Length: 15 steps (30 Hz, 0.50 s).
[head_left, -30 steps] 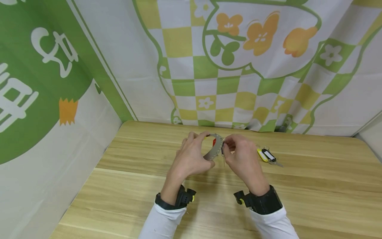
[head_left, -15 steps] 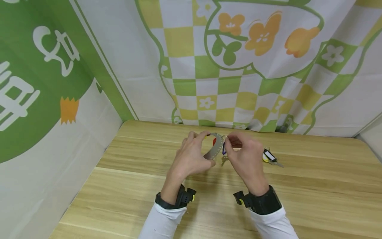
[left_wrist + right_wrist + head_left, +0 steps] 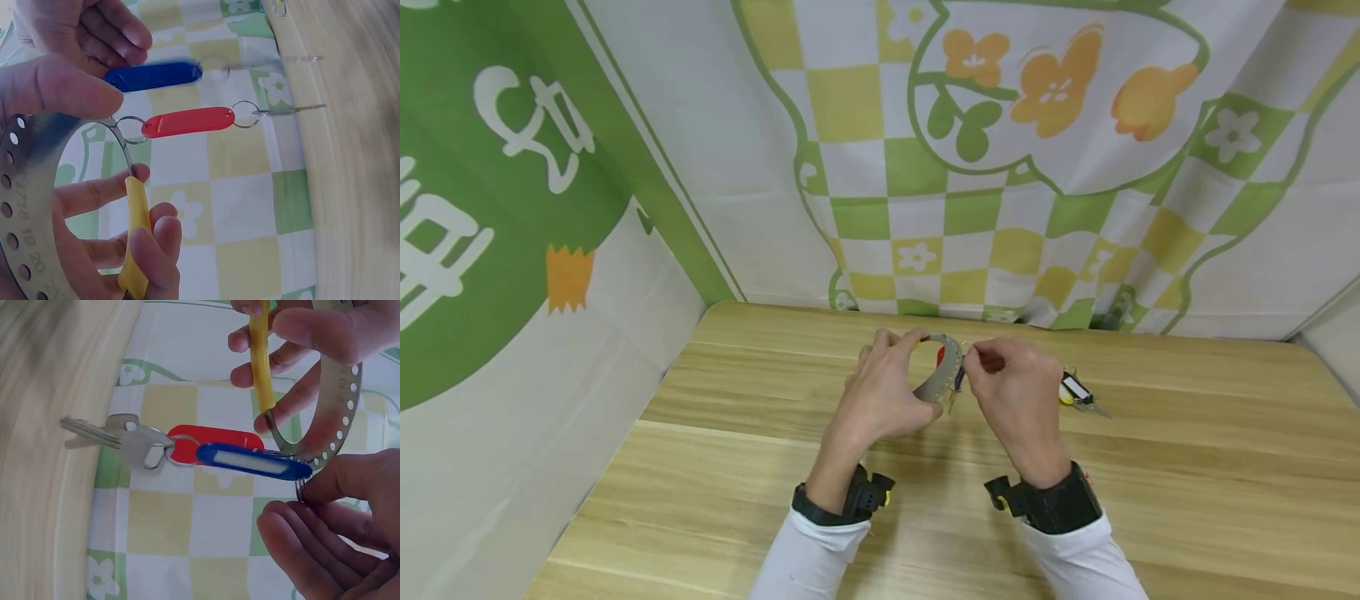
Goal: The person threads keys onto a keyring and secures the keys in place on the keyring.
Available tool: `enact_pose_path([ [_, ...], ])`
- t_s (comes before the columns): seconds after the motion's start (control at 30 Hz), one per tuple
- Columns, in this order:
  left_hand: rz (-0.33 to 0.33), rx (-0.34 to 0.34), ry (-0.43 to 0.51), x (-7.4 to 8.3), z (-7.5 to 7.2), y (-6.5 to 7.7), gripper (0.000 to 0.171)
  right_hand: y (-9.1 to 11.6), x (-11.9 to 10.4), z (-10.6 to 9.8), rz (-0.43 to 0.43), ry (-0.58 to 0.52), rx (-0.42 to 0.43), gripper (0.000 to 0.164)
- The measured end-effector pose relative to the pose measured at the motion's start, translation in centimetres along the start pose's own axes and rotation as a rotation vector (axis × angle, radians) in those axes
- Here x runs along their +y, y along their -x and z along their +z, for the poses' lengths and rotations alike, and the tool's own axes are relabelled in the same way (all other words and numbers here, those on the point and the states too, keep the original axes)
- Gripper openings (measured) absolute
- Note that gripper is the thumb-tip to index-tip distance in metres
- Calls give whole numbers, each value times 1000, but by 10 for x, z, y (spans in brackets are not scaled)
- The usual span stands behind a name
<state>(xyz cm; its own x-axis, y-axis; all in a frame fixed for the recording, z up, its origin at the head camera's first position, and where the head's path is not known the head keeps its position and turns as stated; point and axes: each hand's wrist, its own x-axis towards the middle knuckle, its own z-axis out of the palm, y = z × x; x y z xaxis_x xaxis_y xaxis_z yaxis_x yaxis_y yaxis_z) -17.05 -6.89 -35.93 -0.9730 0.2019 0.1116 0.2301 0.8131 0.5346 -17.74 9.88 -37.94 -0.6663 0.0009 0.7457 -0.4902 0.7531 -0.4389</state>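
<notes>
My left hand (image 3: pixel 880 387) holds a large metal key ring (image 3: pixel 945 375), a curved band with numbered holes. Its fingers curl around the yellow handle (image 3: pixel 139 231), and the thumb presses on the band. From the band hangs a red key tag (image 3: pixel 187 122) with a key on a small split ring. At the band's holed edge, my right hand (image 3: pixel 1018 400) pinches the small ring of a blue key tag (image 3: pixel 250 462) between thumb and fingertips. A silver key (image 3: pixel 140 447) dangles from the blue tag's other end. The fingertips partly hide where ring and hole meet.
On the wooden table (image 3: pixel 1187 467), right of the right hand, lie a black key tag (image 3: pixel 1077 387) with a key and a yellow key tag (image 3: pixel 1065 395), partly covered by the hand. A patterned curtain (image 3: pixel 917 217) hangs behind the table's far edge.
The right hand has shifted slightly and turned its fingertips at the band's edge. The blue tag and its key have swung closer to the band. The left hand stays nearly still.
</notes>
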Motion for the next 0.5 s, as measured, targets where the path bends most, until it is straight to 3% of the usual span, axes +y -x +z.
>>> enact_pose_path([
  [0.5,51,7,-54,-2,-2,-1,86,-3,7,-8,106,-115,-138,8],
])
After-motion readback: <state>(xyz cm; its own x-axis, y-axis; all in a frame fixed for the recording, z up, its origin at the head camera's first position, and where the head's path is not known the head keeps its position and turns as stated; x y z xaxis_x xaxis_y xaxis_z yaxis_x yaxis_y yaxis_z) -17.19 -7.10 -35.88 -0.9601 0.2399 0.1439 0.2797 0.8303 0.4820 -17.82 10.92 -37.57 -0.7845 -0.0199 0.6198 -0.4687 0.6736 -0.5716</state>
